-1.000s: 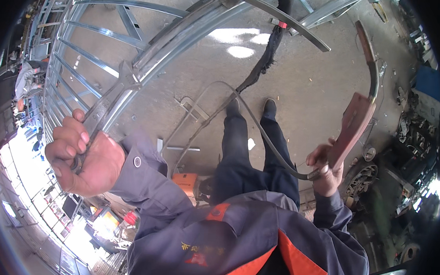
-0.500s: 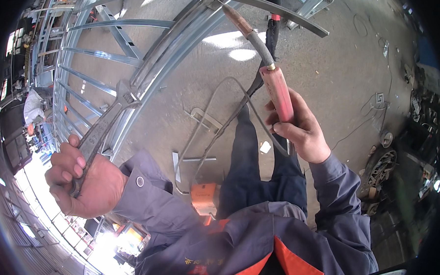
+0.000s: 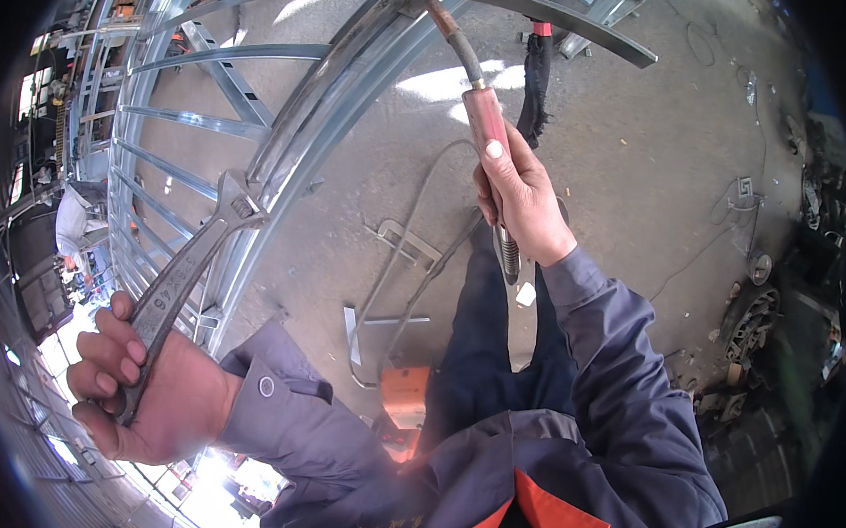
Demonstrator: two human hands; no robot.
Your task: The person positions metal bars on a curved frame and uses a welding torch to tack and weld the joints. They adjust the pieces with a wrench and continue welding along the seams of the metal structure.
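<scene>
My left hand (image 3: 158,385) is closed round the handle of an adjustable wrench (image 3: 192,263). The wrench's jaw end meets the edge of a galvanised steel frame (image 3: 306,127) at the left. A welding torch (image 3: 487,120) with a red handle is gripped by my right hand (image 3: 530,195), the thumb lying along the handle. The torch's bent neck points up and left, and its nozzle is close to a dark flat metal bar (image 3: 565,27) across the frame's upper corner. Whether the nozzle touches the metal cannot be told.
The torch cable (image 3: 385,262) loops over the concrete floor below the frame. An orange box (image 3: 405,395) stands by my legs. A G-clamp (image 3: 403,242) and a thin metal angle (image 3: 352,332) lie on the floor. Dark wheel-like parts (image 3: 746,325) are piled at the right.
My right hand has moved up and left with the torch, its thumb now further along the handle. My left hand and the wrench handle are slightly lower; the jaw stays at the frame.
</scene>
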